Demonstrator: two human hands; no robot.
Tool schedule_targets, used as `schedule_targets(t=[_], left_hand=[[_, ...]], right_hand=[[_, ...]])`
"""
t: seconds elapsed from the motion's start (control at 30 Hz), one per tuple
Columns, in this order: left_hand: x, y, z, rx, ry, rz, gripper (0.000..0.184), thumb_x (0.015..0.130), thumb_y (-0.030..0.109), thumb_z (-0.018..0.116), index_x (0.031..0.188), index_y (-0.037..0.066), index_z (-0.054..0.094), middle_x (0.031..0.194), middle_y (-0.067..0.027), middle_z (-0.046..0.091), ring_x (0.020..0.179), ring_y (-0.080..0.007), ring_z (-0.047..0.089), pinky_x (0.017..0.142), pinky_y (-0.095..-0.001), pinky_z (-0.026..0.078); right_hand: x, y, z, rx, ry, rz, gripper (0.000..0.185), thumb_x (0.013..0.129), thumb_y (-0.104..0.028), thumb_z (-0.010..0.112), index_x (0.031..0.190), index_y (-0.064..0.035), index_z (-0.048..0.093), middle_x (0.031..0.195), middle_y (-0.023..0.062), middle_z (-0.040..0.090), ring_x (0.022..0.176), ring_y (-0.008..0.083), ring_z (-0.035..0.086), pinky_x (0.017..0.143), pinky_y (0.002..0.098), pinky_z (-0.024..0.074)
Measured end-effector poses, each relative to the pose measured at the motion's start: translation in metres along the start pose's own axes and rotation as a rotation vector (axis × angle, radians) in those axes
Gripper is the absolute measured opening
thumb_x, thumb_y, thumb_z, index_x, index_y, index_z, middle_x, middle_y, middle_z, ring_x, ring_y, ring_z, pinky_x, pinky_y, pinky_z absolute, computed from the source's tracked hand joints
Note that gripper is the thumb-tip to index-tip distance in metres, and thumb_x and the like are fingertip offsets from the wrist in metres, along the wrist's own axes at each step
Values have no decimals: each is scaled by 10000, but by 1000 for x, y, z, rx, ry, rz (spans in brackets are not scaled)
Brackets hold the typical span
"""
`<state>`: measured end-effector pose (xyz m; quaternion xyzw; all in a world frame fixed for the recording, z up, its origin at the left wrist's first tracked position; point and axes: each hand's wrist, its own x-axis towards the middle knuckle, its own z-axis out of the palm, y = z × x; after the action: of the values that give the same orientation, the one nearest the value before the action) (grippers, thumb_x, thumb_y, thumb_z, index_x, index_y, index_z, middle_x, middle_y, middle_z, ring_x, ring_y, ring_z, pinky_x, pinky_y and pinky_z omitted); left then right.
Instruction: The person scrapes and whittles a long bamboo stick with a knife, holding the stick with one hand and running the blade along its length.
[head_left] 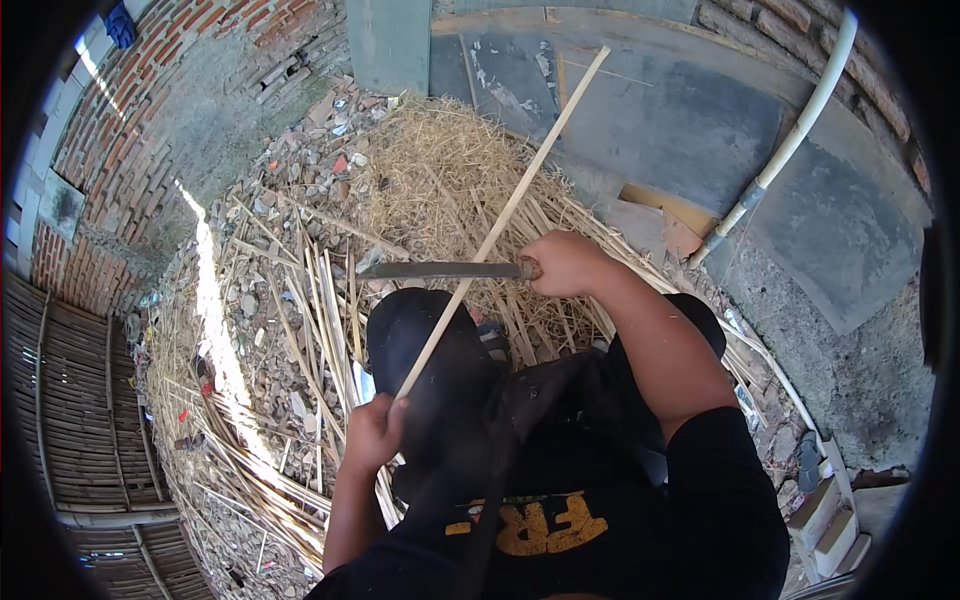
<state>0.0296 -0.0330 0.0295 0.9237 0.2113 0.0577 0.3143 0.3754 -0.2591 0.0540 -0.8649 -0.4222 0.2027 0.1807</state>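
A long pale bamboo strip (536,165) slants from the lower left up to the upper right. My left hand (375,434) is closed around its lower end, beside my knee. My right hand (565,264) grips the wooden handle of a long knife (440,270), whose dark blade points left. The blade crosses the strip near its middle, above my knees; whether the two touch is hard to tell. Part of the handle is hidden inside my right fist.
Bamboo strips (320,310) lie on the rubble to the left, more at the lower left. A heap of shavings (440,160) is ahead. Grey boards (660,130) and a white pipe (808,115) stand at the right. A woven bamboo wall (80,390) is at the left.
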Motion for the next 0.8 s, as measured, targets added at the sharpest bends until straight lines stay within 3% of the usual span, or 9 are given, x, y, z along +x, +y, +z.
schedule_targets(t=[0.1,0.17,0.2,0.3,0.43,0.53,0.63,0.7,0.8], left_hand=[[0,-11,2,-15,21,50,444,1039,273,642,704,10,517,543,-160,479,468,-247,434,488,-410,359],[-6,-13,6,3,44,30,444,1042,273,638,705,9,521,542,-155,481,472,-237,441,490,-406,363],[-3,-12,7,7,63,33,444,1043,273,636,705,9,523,542,-152,483,475,-233,445,491,-405,366],[-3,-9,1,18,47,20,372,1011,258,657,751,17,543,582,-222,532,508,-412,515,510,-450,422],[-2,-8,-1,-33,17,-9,381,1011,264,658,748,14,543,574,-216,520,494,-388,492,507,-442,416],[0,-9,3,-40,15,0,388,1012,266,657,743,13,539,564,-203,503,481,-348,463,502,-428,406],[2,-6,2,-42,18,-5,390,1013,264,656,738,15,535,560,-192,486,475,-304,439,499,-418,396],[0,-7,1,-46,6,-28,391,1015,262,654,737,16,533,562,-189,481,476,-283,428,498,-415,391],[-2,-13,4,-23,11,-20,430,1046,275,640,724,9,536,553,-109,486,523,-153,440,507,-375,374]], right_hand=[[3,5,3,7,-22,-60,208,763,-229,739,894,-74,696,886,169,711,890,341,703,771,471,531],[21,36,4,202,-17,-31,223,761,-235,750,893,-65,694,880,160,717,875,315,706,764,461,528],[29,50,1,379,-3,133,298,756,-253,759,958,-38,712,889,158,726,847,293,701,758,440,530],[41,77,2,516,196,249,328,781,-189,784,1034,7,713,785,100,695,631,196,640,606,386,503],[33,71,5,358,221,183,434,793,-233,771,1118,43,693,834,161,715,747,282,687,710,420,530],[20,48,5,250,169,84,368,760,-220,728,1072,-24,732,921,203,731,885,345,712,807,431,555],[4,16,-1,139,-19,23,325,759,-213,728,1052,-74,745,928,196,731,916,374,710,810,463,556],[3,7,4,16,-27,-25,285,763,-221,734,1021,-100,746,928,175,733,937,379,708,813,478,557],[6,3,4,-9,-57,-83,288,778,-249,749,1016,-87,744,945,182,734,954,375,710,820,479,556]])
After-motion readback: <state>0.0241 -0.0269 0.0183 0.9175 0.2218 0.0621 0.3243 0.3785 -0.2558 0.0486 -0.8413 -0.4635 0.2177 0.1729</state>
